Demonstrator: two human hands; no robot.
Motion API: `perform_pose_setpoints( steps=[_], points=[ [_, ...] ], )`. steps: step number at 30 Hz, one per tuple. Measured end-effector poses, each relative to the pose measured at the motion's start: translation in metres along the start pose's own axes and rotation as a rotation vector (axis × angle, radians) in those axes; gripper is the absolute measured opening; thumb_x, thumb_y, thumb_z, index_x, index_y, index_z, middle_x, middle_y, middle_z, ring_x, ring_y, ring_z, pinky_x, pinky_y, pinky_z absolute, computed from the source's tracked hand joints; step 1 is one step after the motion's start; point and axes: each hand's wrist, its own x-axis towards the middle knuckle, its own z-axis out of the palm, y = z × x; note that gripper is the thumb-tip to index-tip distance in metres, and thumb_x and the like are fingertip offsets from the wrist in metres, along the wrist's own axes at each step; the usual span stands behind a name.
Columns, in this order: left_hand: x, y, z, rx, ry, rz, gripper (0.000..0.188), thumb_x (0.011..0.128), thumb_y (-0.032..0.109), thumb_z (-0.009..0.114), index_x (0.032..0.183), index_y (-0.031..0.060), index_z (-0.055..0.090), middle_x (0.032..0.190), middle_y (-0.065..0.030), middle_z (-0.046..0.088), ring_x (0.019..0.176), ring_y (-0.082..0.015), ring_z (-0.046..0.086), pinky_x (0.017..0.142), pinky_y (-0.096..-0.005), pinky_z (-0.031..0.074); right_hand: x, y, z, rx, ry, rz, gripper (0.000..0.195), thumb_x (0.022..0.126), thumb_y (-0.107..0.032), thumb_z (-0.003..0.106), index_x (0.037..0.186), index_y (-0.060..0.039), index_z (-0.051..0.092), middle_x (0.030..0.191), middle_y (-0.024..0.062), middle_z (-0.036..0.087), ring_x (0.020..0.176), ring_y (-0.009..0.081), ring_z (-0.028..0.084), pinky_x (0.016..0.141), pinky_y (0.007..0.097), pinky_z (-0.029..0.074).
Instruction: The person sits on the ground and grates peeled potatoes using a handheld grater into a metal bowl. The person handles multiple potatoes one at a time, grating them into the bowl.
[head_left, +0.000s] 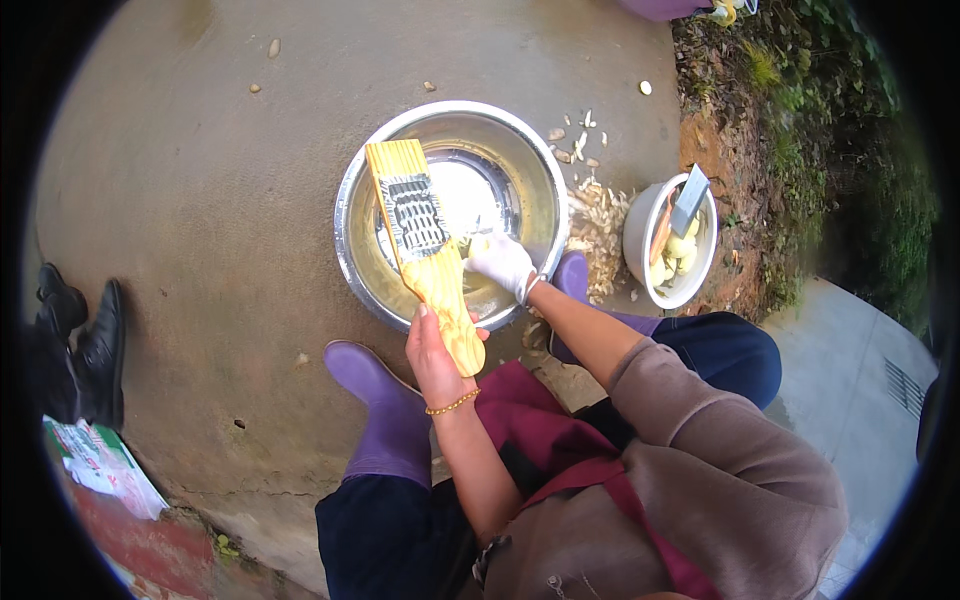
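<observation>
My left hand (437, 352), bare with a beaded bracelet at the wrist, grips the lower end of a wooden-handled grater (417, 217). The grater leans across the left side of a large metal basin (551, 247), its slotted metal plate facing up. My right hand (501, 261), in a white glove, is inside the basin just right of the grater. Its fingers are curled round a small pale yellowish piece, perhaps a peeled vegetable. Bright glare hides part of the basin's bottom.
At the right stands a white tub (634, 240) with peeled pale vegetables (680, 246) and a cleaver (690, 201). Peelings (600, 225) lie between tub and basin. My purple boots (386, 405) flank the basin. Another person's black shoes (99, 352) are at the far left.
</observation>
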Motion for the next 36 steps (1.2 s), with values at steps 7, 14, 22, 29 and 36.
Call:
perform_pose_setpoints(
  steps=[7, 14, 22, 29, 36],
  points=[
    [0.008, -0.045, -0.005, 0.025, 0.037, -0.176, 0.033, 0.092, 0.026, 0.038, 0.104, -0.0018, 0.049, 0.081, -0.0115, 0.056, 0.066, -0.0176, 0.056, 0.049, -0.0296, 0.049, -0.003, 0.006, -0.084, 1.699, -0.119, 0.427, 0.039, 0.076, -0.037, 0.055, 0.097, -0.0053, 0.055, 0.09, 0.0085, 0.06, 0.078, 0.0227, 0.059, 0.063, 0.0345, 0.047],
    [0.016, -0.08, -0.016, -0.025, 0.087, -0.196, 0.032, 0.092, 0.029, 0.039, 0.103, 0.001, 0.049, 0.079, -0.0102, 0.055, 0.064, -0.0177, 0.056, 0.05, -0.0312, 0.05, 0.013, -0.038, -0.079, 0.006, 0.005, -0.2, 0.037, 0.085, -0.033, 0.045, 0.094, -0.0009, 0.058, 0.091, 0.0137, 0.06, 0.085, 0.0225, 0.057, 0.073, 0.0321, 0.043],
    [0.021, -0.081, -0.027, -0.051, 0.087, -0.227, 0.032, 0.092, 0.028, 0.039, 0.106, 0.0008, 0.049, 0.082, -0.0095, 0.056, 0.065, -0.0174, 0.056, 0.05, -0.0301, 0.05, 0.008, -0.072, -0.045, 0.02, 0.121, -0.132, 0.042, 0.078, -0.028, 0.054, 0.108, 0.0001, 0.051, 0.102, 0.024, 0.055, 0.098, 0.0346, 0.052, 0.084, 0.0373, 0.041],
    [0.023, -0.079, -0.028, -0.084, 0.105, -0.238, 0.032, 0.092, 0.029, 0.039, 0.106, 0.0015, 0.049, 0.082, -0.0091, 0.056, 0.065, -0.0177, 0.057, 0.05, -0.031, 0.05, 0.009, -0.078, -0.051, -0.08, -0.02, -0.338, 0.061, 0.074, -0.025, 0.061, 0.127, -0.0042, 0.04, 0.12, 0.0186, 0.048, 0.111, 0.0299, 0.046, 0.095, 0.0323, 0.035],
    [0.023, -0.078, -0.025, -0.15, 0.097, -0.252, 0.031, 0.092, 0.027, 0.038, 0.106, 0.0014, 0.049, 0.082, -0.0097, 0.056, 0.065, -0.0178, 0.057, 0.05, -0.0307, 0.05, 0.02, -0.098, -0.057, -0.207, -0.143, -0.039, 0.051, 0.07, -0.026, 0.064, 0.113, -0.0018, 0.05, 0.106, 0.0174, 0.056, 0.099, 0.0277, 0.055, 0.085, 0.0321, 0.042]
  ],
)
